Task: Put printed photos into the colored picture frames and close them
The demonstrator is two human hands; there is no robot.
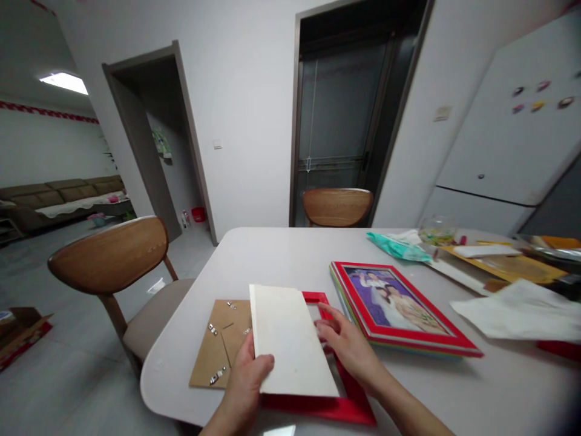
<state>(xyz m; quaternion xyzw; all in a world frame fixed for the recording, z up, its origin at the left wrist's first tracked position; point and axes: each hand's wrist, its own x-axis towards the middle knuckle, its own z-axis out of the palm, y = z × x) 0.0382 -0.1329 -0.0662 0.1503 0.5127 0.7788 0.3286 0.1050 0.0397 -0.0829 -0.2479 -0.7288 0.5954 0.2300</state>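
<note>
My left hand [247,378] grips a white rectangular card [295,345] by its left edge, thumb on top. The card is held over a red picture frame [324,410], covering much of it. Beside the card's right edge is my right hand [347,339], its fingers bent and apart near the frame's opening; I cannot tell whether they touch it. A brown backing board [218,345] with metal clips lies on the table to the left, partly behind my left hand. To the right lies a stack of frames, topped by a red-framed photo [399,303] of people.
The white table [272,254] has a rounded left corner. At its right are a teal wrapper [399,247], a glass bowl [436,230], a yellow envelope [508,266] and white paper [521,312]. Wooden chairs stand at the left [113,254] and far side [338,207].
</note>
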